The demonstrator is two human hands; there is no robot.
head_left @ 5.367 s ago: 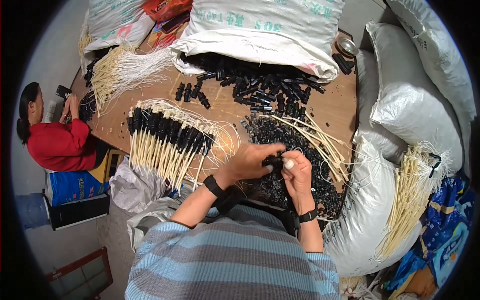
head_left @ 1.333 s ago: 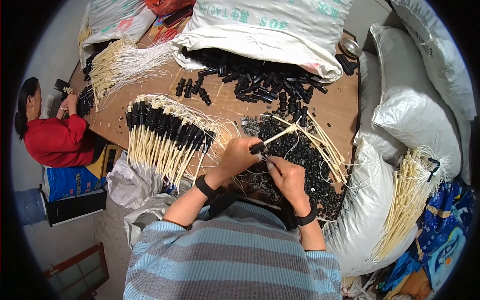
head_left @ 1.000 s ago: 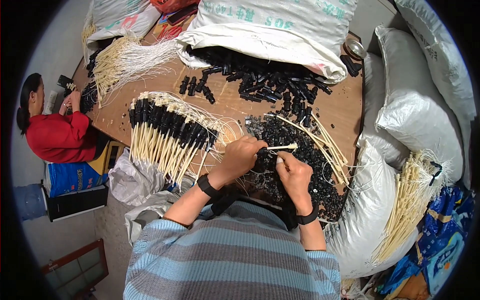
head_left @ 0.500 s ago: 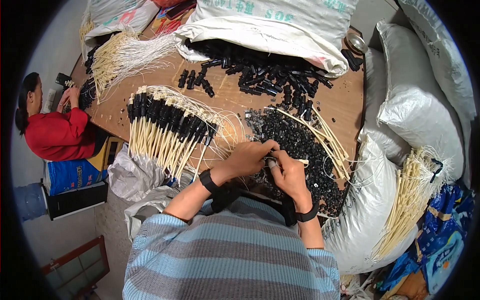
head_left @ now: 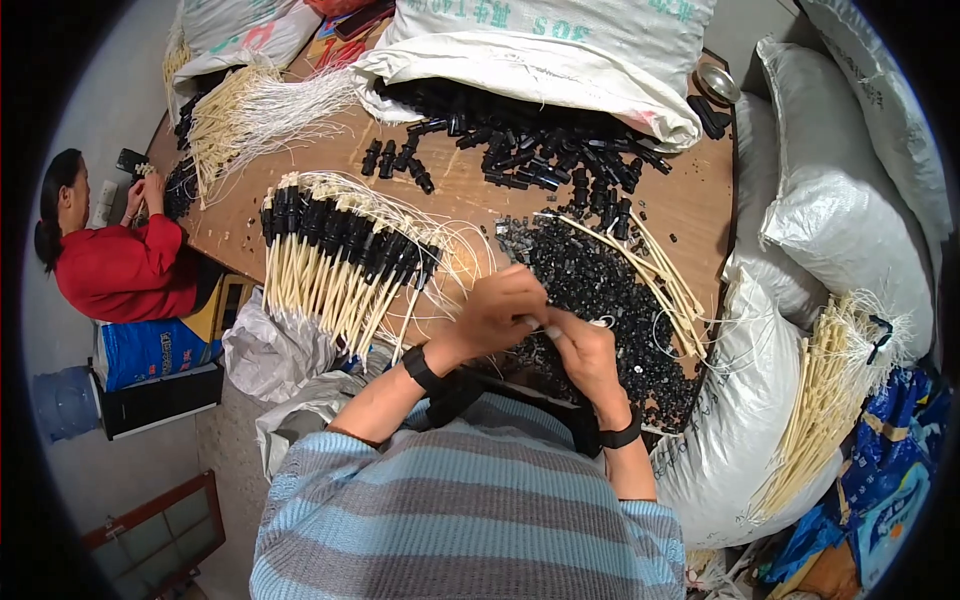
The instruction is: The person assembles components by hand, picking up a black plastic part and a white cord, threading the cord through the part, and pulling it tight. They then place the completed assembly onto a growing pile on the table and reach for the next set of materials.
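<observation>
My left hand (head_left: 505, 305) and my right hand (head_left: 580, 345) meet just above the near edge of the wooden table (head_left: 470, 195), fingers pinched together on a thin cream tube piece (head_left: 545, 328). They hover over a heap of small black parts (head_left: 590, 285). To the left lies a fanned row of finished cream tubes with black caps (head_left: 340, 255). A few loose cream tubes (head_left: 650, 275) lie across the black heap on the right.
A white sack spilling larger black connectors (head_left: 520, 150) lies at the table's far side. Full white sacks (head_left: 840, 200) and a bundle of cream tubes (head_left: 820, 400) stand at the right. A person in red (head_left: 120, 265) sits at the left by another tube pile (head_left: 235, 110).
Both hands have come closer toward me and together over the black heap; the cream piece that stuck out to the right earlier is now mostly covered by my fingers.
</observation>
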